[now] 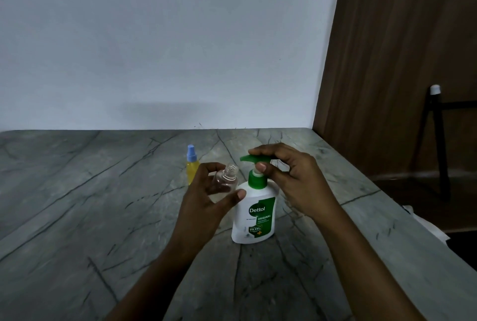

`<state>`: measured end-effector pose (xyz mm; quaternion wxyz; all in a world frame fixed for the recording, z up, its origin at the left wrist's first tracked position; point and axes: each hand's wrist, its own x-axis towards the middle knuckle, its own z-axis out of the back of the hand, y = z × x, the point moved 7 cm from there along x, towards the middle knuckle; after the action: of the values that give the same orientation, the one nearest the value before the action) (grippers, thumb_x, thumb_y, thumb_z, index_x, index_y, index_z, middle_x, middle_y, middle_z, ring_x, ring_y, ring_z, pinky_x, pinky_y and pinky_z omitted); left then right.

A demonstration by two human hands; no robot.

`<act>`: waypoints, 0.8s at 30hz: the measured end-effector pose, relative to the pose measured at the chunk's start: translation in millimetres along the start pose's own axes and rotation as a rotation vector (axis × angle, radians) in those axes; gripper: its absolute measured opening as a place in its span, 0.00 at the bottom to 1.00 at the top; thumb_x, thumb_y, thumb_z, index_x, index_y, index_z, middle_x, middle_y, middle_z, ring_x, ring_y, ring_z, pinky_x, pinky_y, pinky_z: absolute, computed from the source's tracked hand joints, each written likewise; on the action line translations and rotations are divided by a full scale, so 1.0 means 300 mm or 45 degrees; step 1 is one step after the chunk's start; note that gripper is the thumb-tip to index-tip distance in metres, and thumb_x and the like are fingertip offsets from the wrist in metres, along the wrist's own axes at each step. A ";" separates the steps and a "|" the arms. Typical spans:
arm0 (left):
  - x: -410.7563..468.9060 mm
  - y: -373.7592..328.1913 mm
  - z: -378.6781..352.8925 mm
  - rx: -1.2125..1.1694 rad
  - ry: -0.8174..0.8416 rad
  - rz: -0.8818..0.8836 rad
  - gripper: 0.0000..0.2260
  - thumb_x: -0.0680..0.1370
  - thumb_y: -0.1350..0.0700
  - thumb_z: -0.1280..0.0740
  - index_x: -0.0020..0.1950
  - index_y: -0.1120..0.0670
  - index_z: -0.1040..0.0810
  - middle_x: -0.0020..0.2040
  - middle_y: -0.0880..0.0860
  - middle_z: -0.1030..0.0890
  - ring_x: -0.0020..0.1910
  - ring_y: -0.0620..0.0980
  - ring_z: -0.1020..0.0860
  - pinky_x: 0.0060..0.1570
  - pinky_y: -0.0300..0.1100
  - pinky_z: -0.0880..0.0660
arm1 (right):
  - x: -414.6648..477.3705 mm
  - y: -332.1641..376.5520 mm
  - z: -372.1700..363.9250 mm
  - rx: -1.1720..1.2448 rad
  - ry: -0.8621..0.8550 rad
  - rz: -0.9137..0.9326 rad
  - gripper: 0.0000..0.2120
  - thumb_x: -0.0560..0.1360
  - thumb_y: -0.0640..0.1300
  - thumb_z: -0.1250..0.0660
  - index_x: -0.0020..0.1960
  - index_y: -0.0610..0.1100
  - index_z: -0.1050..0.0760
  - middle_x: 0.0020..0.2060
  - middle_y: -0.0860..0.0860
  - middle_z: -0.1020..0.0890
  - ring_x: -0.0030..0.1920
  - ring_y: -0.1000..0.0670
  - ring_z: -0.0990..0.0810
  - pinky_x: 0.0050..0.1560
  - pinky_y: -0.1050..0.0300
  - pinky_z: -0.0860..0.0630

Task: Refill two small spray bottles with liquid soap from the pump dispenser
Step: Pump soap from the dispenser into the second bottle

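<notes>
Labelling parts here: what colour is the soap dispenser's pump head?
Green; the pump head shows best in the head view, under the right hand.

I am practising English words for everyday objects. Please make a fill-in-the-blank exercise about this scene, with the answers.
1. The left hand holds a clear bottle that has no ____ on its neck.
2. The right hand grips the ____ pump of the soap dispenser.
3. The bottle with the blue cap holds ____ liquid.
Missing words: cap; green; yellow.
</notes>
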<state>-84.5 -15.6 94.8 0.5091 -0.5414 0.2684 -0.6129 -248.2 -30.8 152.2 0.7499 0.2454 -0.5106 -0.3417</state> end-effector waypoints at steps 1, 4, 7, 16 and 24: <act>0.000 0.000 0.001 -0.002 0.001 0.003 0.24 0.63 0.45 0.28 0.57 0.47 0.29 0.52 0.46 0.18 0.49 0.42 0.19 0.51 0.47 0.22 | 0.004 -0.001 0.000 0.013 0.018 -0.005 0.12 0.74 0.37 0.31 0.53 0.52 0.21 0.51 0.60 0.19 0.54 0.63 0.23 0.49 0.74 0.29; -0.005 -0.006 0.005 -0.002 -0.015 0.002 0.23 0.64 0.46 0.27 0.56 0.46 0.29 0.52 0.46 0.18 0.49 0.42 0.19 0.52 0.49 0.22 | 0.009 0.003 0.004 0.016 0.046 -0.001 0.12 0.74 0.38 0.31 0.52 0.53 0.21 0.51 0.59 0.19 0.54 0.62 0.22 0.50 0.73 0.28; -0.013 -0.030 0.018 0.038 -0.073 -0.025 0.21 0.66 0.49 0.26 0.55 0.46 0.29 0.51 0.43 0.19 0.48 0.40 0.20 0.48 0.42 0.22 | -0.002 0.009 0.004 -0.007 0.061 0.024 0.13 0.75 0.37 0.32 0.54 0.52 0.21 0.52 0.59 0.20 0.55 0.64 0.23 0.47 0.74 0.28; -0.009 -0.092 0.050 0.210 -0.155 -0.112 0.20 0.67 0.52 0.25 0.56 0.47 0.26 0.53 0.43 0.21 0.48 0.36 0.23 0.38 0.31 0.29 | -0.029 0.013 0.007 -0.187 -0.047 0.153 0.13 0.77 0.38 0.34 0.59 0.46 0.21 0.55 0.58 0.21 0.57 0.64 0.24 0.51 0.74 0.29; -0.005 -0.100 0.038 0.192 -0.160 -0.108 0.20 0.68 0.54 0.25 0.58 0.49 0.23 0.52 0.44 0.20 0.50 0.36 0.24 0.37 0.21 0.31 | -0.033 0.019 -0.005 -0.298 -0.079 0.123 0.12 0.78 0.39 0.35 0.60 0.47 0.21 0.54 0.60 0.22 0.56 0.65 0.25 0.55 0.73 0.29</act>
<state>-83.9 -1.5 123.9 0.5380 -0.5499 0.1660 -0.6170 -247.9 -19.4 149.9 0.7729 0.1207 -0.5013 -0.3699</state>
